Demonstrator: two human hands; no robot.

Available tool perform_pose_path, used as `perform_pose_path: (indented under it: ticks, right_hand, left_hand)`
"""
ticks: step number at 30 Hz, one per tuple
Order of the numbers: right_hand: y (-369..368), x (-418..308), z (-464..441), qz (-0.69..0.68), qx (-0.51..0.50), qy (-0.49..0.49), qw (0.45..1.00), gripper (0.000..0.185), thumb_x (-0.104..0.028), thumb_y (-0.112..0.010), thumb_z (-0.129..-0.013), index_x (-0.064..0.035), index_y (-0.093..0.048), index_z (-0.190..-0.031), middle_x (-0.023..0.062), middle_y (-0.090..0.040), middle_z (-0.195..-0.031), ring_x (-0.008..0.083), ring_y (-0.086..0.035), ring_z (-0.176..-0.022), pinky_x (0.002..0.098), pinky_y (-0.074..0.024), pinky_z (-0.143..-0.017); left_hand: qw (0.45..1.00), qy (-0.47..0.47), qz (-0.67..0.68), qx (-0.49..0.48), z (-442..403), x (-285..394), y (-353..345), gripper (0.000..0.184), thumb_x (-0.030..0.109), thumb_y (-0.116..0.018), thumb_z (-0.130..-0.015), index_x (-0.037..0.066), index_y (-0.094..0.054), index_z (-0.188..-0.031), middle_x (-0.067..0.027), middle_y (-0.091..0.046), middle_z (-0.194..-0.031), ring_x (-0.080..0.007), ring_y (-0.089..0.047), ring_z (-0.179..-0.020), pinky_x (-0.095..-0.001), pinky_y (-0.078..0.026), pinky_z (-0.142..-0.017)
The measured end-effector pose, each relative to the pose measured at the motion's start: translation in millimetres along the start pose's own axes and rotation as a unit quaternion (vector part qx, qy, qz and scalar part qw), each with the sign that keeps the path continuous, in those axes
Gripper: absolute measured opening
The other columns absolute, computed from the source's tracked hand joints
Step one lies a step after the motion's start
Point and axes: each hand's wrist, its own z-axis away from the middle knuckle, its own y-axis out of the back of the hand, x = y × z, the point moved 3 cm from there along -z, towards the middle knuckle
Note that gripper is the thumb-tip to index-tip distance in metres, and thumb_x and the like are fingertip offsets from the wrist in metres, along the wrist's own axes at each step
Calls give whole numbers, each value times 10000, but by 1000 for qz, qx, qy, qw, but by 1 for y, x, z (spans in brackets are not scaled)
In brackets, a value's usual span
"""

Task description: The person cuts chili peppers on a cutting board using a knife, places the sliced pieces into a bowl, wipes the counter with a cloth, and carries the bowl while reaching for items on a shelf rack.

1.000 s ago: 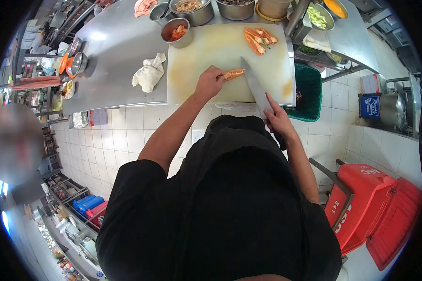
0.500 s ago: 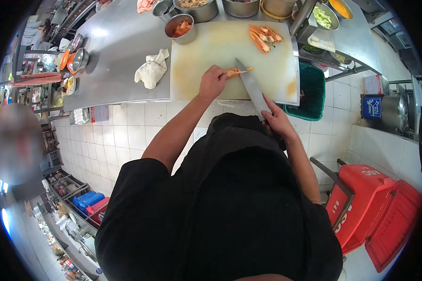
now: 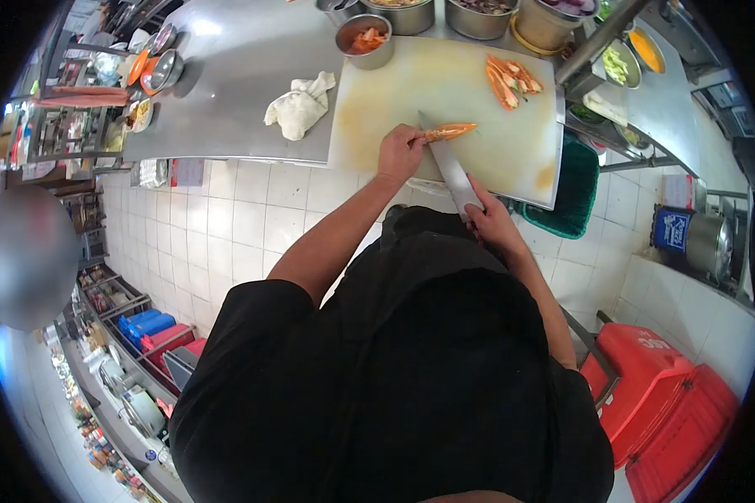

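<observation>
My left hand is closed on one end of an orange pepper piece over the cutting board. My right hand grips the handle of a large kitchen knife. Its blade slants up and left across the board and meets the pepper piece close to my left fingertips; part of the blade seems to pass behind the piece. More orange pepper pieces with pale pith lie in a heap at the board's upper right. A steel pot of cut orange-red pieces stands at the upper left corner.
A crumpled white cloth lies left of the board on the steel table. Several food containers line the back, including a steel pot. A green-lined bin stands below the board's right edge. A red bin is at lower right.
The view has shifted, moving the board rightward in the picture. The pepper piece now shows more of its length to the right of the blade. Both hands keep their holds.
</observation>
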Motion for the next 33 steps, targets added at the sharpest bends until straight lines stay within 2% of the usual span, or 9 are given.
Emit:
perform_pose_path:
  ticks: [4,6,9,12,15,18,24,31,33]
  right_hand:
    - [-5,-1,-10,232,86,182,952,653,-118,-542,-958,-209,-372,-1582,253,-717,-959,428,-690,-841,504,-541,-771]
    - [-6,-25,2,311,91,166,931,649,-111,-533,-951,-195,-372,-1575,300,-693,-1021,503,-655,-941,557,-512,-868]
    - [-17,-34,-1,338,94,125,928,648,-114,-536,-953,-192,-366,-1573,317,-681,-1028,506,-646,-944,575,-505,-866]
    - [-15,-19,-14,356,112,161,914,689,-100,-565,-966,-232,-333,-1601,265,-710,-1095,439,-701,-829,492,-553,-744]
    - [-7,-10,-23,109,-5,57,992,700,-112,-579,-987,-247,-311,-1619,122,-693,-895,218,-644,-650,349,-523,-566]
    - [-8,-15,-9,-9,-47,20,999,673,-119,-578,-1004,-247,-329,-1615,41,-623,-841,102,-570,-626,266,-488,-512]
    - [23,-11,36,-134,30,35,990,660,-100,-584,-1014,-306,-360,-1600,16,-603,-799,80,-519,-567,248,-436,-446]
    - [115,-21,126,-140,223,71,962,669,-89,-528,-1024,-257,-293,-1627,12,-563,-741,78,-482,-523,224,-417,-436]
    - [144,0,132,-149,243,51,957,591,-93,-506,-1025,-226,-382,-1587,8,-548,-731,78,-462,-511,232,-414,-435]
  left_hand:
    - [999,28,-18,-2,8,-7,8,45,52,-735,-845,15,-732,-871,-136,-651,-817,-277,-638,-720,-372,-520,-655]
    - [999,26,-23,10,10,-8,13,41,53,-740,-841,16,-730,-856,-130,-639,-807,-273,-626,-706,-371,-512,-644]
    - [999,28,-32,14,10,-11,13,44,52,-743,-838,12,-729,-851,-128,-635,-811,-270,-626,-710,-366,-512,-641]
    - [999,36,-29,19,9,-12,12,52,52,-746,-833,6,-726,-849,-131,-630,-805,-271,-619,-703,-360,-509,-636]
    - [999,13,-43,-4,7,-12,15,67,63,-749,-850,9,-745,-889,-118,-638,-809,-239,-623,-698,-343,-511,-636]
    - [998,45,51,-14,5,-7,22,117,79,-750,-873,21,-763,-974,-103,-667,-845,-196,-638,-714,-320,-524,-656]
    - [994,45,95,19,-32,-6,37,220,79,-740,-885,46,-756,-1103,-114,-702,-938,-181,-678,-804,-297,-552,-727]
    - [973,-19,-68,-218,-79,9,-15,346,245,-744,-851,69,-747,-1149,-123,-708,-971,-231,-691,-824,-350,-571,-786]
    - [959,-22,-95,-267,-83,17,-29,393,274,-742,-834,73,-739,-1172,-128,-714,-970,-244,-693,-825,-359,-572,-798]
